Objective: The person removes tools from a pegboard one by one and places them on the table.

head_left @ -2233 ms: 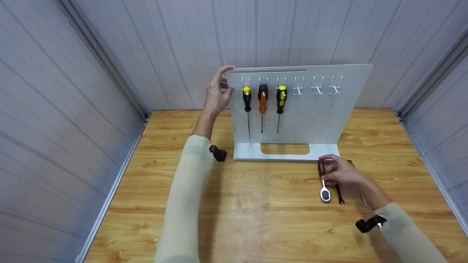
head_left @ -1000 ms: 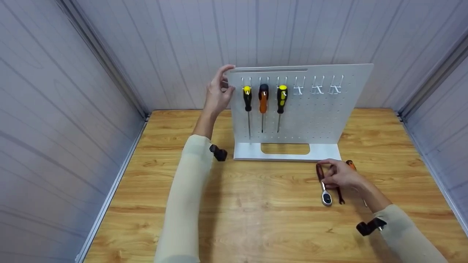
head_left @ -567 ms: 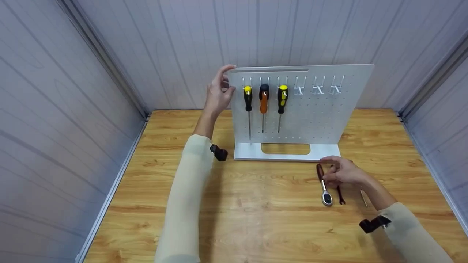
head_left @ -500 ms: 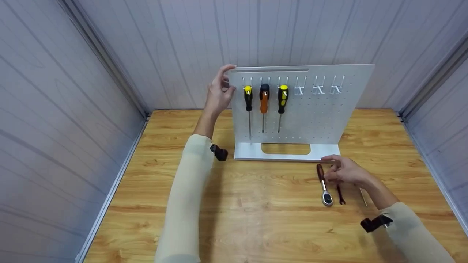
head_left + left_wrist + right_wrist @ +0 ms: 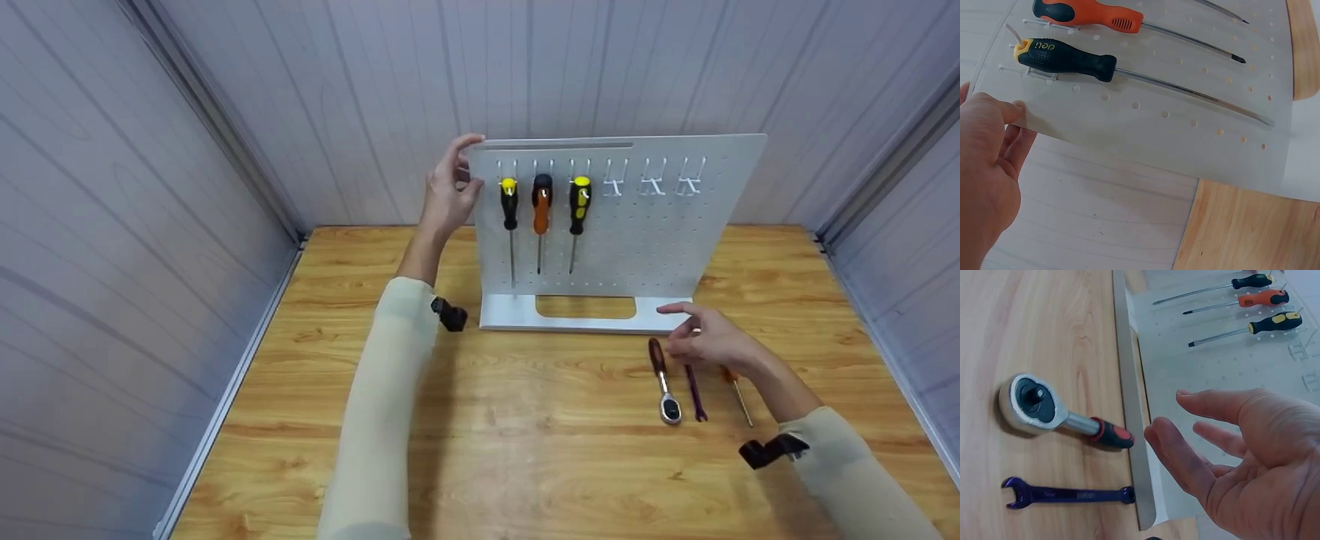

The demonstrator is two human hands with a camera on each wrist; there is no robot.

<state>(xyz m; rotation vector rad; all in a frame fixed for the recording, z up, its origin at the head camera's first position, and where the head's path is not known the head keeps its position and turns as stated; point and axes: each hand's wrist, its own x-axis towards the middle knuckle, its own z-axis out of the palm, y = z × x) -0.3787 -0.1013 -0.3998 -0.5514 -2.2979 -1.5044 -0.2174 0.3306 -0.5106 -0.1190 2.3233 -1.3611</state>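
The right hand, fingers parted and empty, has lifted off the ratchet, now on the tabletop to its left, so placing it looks done; the left hand grips the pegboard

Wood-grain table; pale back wall behind it, left wall and right wall flanking it, metal strip along its left edge.
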